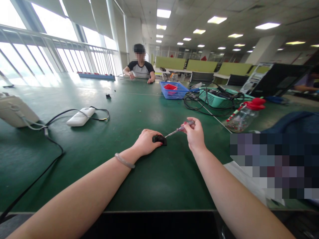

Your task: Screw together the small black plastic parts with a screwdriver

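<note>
My left hand point(146, 141) rests on the green table point(104, 139), fingers closed round a small black part point(159, 139) that it pins to the surface. A thin bracelet circles that wrist. My right hand point(194, 134) pinches the clear handle of a small screwdriver point(179, 129). Its metal shaft slants down to the left, and the tip touches the black part.
A white device point(80, 117) with a black cable lies to the left. A blue basket point(173, 90), a teal basket point(218, 98) of cables and a red-capped bottle point(243, 116) stand to the right. Another person sits at the far end point(139, 68).
</note>
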The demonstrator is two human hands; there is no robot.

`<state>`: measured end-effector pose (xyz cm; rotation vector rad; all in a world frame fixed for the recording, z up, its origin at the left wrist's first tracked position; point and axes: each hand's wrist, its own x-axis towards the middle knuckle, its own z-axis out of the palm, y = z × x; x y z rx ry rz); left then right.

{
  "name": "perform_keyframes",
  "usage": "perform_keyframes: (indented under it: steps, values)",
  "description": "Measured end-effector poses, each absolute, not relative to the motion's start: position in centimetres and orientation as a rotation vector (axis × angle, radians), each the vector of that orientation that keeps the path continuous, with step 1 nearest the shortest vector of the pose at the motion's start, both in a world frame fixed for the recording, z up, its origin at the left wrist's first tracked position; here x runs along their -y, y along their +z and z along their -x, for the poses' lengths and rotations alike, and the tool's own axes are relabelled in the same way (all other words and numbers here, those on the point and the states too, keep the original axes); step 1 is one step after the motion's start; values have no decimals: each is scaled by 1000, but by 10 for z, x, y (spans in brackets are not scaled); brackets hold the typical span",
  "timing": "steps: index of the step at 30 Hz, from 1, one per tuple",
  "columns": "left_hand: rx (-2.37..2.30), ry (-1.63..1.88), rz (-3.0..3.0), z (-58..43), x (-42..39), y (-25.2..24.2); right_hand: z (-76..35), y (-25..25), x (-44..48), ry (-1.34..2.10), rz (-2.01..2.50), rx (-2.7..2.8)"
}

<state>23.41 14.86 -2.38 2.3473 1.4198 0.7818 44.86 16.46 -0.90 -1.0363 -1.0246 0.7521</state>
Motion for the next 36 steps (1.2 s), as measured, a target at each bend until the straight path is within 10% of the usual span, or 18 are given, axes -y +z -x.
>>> perform_keyframes:
  steps: [36]
  values:
    - [-1439,743,-2354,-235,-151,-28,-417,10,-111,-20,841,1906]
